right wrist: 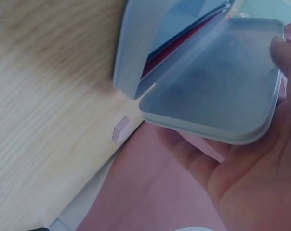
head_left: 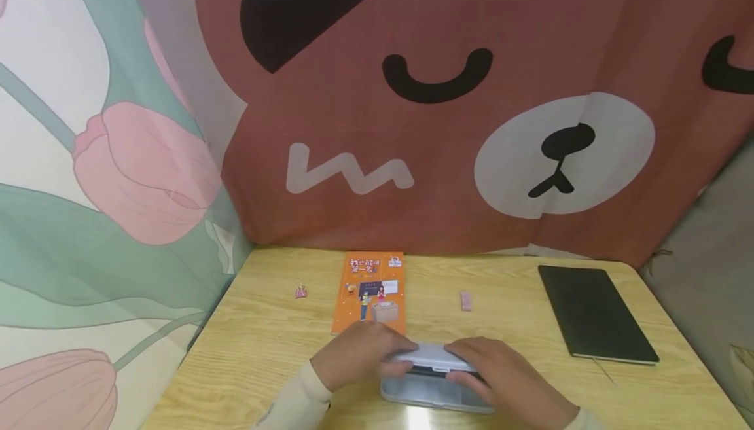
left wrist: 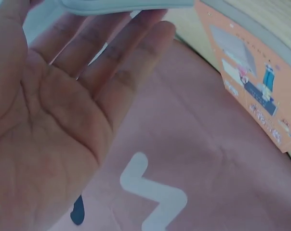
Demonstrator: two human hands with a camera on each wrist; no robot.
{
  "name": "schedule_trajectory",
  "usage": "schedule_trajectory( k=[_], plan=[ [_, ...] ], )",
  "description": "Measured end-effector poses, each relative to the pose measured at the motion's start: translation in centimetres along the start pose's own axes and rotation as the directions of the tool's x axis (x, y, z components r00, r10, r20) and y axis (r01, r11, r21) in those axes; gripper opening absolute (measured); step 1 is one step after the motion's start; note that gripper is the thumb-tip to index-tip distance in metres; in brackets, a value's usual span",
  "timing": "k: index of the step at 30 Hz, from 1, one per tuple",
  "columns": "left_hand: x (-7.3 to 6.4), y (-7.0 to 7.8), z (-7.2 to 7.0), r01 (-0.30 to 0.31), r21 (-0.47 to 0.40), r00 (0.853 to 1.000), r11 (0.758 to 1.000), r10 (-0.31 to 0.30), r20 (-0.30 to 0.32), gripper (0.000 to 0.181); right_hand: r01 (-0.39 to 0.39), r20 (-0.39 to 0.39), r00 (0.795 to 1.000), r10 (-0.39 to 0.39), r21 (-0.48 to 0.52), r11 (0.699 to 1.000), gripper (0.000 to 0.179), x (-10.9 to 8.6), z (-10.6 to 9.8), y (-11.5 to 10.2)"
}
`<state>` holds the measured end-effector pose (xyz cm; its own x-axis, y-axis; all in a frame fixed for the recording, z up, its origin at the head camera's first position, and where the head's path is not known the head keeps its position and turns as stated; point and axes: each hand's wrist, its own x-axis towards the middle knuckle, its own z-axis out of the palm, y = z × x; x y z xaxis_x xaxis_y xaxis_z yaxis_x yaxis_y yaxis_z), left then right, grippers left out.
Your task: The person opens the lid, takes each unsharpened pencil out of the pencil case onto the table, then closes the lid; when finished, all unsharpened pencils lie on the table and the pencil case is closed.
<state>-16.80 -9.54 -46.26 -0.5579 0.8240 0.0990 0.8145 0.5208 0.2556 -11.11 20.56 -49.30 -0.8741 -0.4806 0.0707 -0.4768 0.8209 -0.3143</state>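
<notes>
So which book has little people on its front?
The orange book, just beyond the open box: its cover shows little people and writing. The black book, farther right, has a plain dark cover.

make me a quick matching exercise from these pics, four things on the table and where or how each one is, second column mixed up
1. black notebook
2. plastic case
3. orange book
4. pale pink block

A. at the far edge of the table, just beyond the left hand
B. open, its lid gripped by the left hand and right hand
C. lying towards the right side of the table
D. lying between the book and the notebook

Pairs: 1-C, 2-B, 3-A, 4-D
</notes>
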Motion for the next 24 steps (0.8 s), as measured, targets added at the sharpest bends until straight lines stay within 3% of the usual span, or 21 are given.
schedule_trajectory(
  k=[3,6,8,11,14,18,21,24],
  plan=[
    [-0.8,0.3,-0.7,0.041,-0.045,0.998,0.998,-0.043,-0.049,0.021,-0.041,0.050,0.998,0.038,0.066,0.997,0.065,0.4,-0.3,0.3],
    [-2.1,0.5,-1.8,0.087,-0.145,0.993,0.986,-0.097,-0.067,0.016,-0.119,0.118,0.988,0.101,0.155,0.981,0.067,0.9,-0.7,0.6],
    [-3.0,0.5,-2.5,0.092,-0.201,0.993,0.975,-0.105,-0.056,0.012,-0.145,0.147,0.982,0.117,0.199,0.969,0.065,1.2,-1.0,0.9],
    [-4.2,0.6,-3.0,0.102,-0.254,0.994,0.962,-0.107,-0.004,0.009,-0.114,0.147,0.986,0.080,0.239,0.964,0.060,1.7,-1.1,1.5],
    [-4.8,0.8,-2.2,0.135,-0.217,0.991,0.967,-0.137,0.006,0.025,-0.050,0.131,0.991,0.016,0.264,0.963,0.055,2.3,-1.1,2.3],
    [-4.6,1.3,0.0,0.222,-0.061,0.975,0.973,-0.223,-0.017,0.054,-0.001,0.123,0.992,-0.037,0.299,0.954,0.049,3.0,-1.2,3.0],
    [-4.0,1.4,1.6,0.263,0.059,0.965,0.963,-0.262,-0.012,0.061,0.043,0.103,0.992,-0.078,0.313,0.949,0.044,3.4,-1.2,3.3],
    [-3.6,1.5,2.7,0.265,0.161,0.964,0.951,-0.267,-0.013,0.063,0.084,0.091,0.989,-0.119,0.321,0.944,0.040,3.7,-1.1,3.6]
  ],
)
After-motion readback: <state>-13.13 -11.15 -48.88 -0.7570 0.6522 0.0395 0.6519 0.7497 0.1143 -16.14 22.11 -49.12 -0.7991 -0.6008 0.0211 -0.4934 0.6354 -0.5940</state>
